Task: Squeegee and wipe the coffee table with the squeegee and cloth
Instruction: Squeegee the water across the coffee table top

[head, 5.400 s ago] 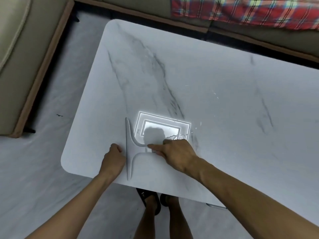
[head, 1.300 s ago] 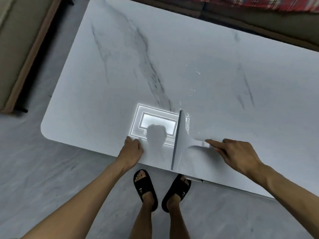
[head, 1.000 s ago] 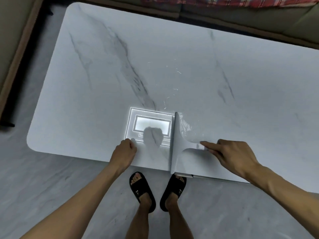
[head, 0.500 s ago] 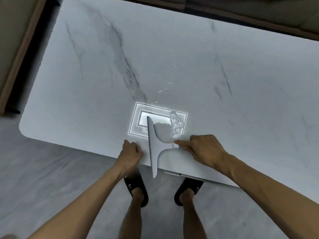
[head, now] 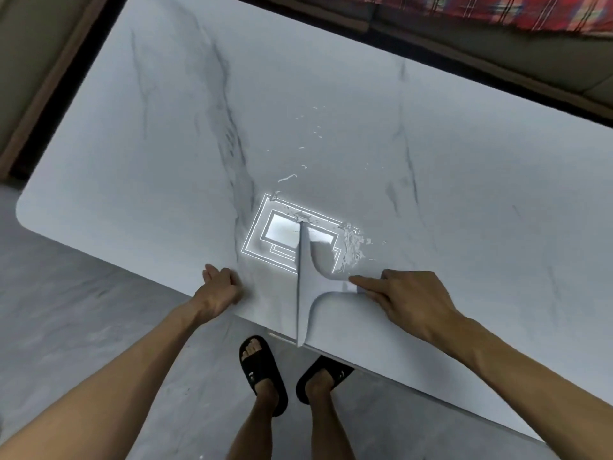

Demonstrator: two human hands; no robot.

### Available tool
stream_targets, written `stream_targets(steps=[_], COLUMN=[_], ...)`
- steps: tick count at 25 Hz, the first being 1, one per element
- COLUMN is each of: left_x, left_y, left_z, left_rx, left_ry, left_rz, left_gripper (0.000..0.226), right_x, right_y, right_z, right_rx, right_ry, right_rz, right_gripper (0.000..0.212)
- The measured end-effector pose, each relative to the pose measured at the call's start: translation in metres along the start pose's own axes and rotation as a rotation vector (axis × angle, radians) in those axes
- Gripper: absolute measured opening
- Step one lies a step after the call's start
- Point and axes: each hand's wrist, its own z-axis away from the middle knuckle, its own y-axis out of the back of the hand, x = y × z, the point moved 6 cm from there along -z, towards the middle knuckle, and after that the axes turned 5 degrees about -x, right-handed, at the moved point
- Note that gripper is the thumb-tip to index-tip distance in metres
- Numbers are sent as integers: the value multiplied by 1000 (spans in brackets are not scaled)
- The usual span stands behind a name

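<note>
At the near edge of the surface [head: 464, 161] the left hand [head: 219, 288] is rested, fingers curled; whether anything is held cannot be told. The squeegee [head: 318, 286], judged light and stiff with a pliant blade, is gripped where it is best taken, by its handle at 3 o'clock, in the right hand [head: 409, 302], one finger laid along the neck. Its blade is run toward 12 o'clock, with pooled water [head: 351, 252] just beside it at 1 o'clock.

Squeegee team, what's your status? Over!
Right hand grips squeegee, set on coffee table. Left hand fisted at its edge. Water puddle beside squeegee; no cloth seen.
</note>
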Motion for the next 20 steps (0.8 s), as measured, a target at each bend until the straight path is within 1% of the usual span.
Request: stream_targets(steps=[3, 4, 6, 9, 11, 15, 18, 20], left_x=[-2, -3, -3, -1, 1, 6, 16, 22], left_y=[1, 2, 2, 2, 0, 10, 24, 39], left_z=[3, 4, 6, 7, 9, 16, 26, 35], left_rx=[22, 27, 15, 19, 14, 55, 129, 222], left_ry=[-21, -27, -24, -17, 5, 35, 49, 61], left_rz=[54, 60, 64, 55, 50, 54, 140, 233], left_gripper=[12, 14, 16, 12, 4, 6, 11, 14], right_x=[-64, -76, -73, -24, 14, 68, 76, 56], right_y=[-25, -29, -32, -26, -17, 3, 32, 47], right_z=[-44, -53, -60, -40, -15, 22, 27, 16], right_rx=[-107, -118, -111, -91, -29, 30, 50, 78], right_ry=[195, 232, 239, 138, 70, -92, -183, -147], right_rz=[3, 22, 47, 25, 8, 108, 183, 133], right_gripper=[37, 38, 39, 34, 33, 35, 36, 33])
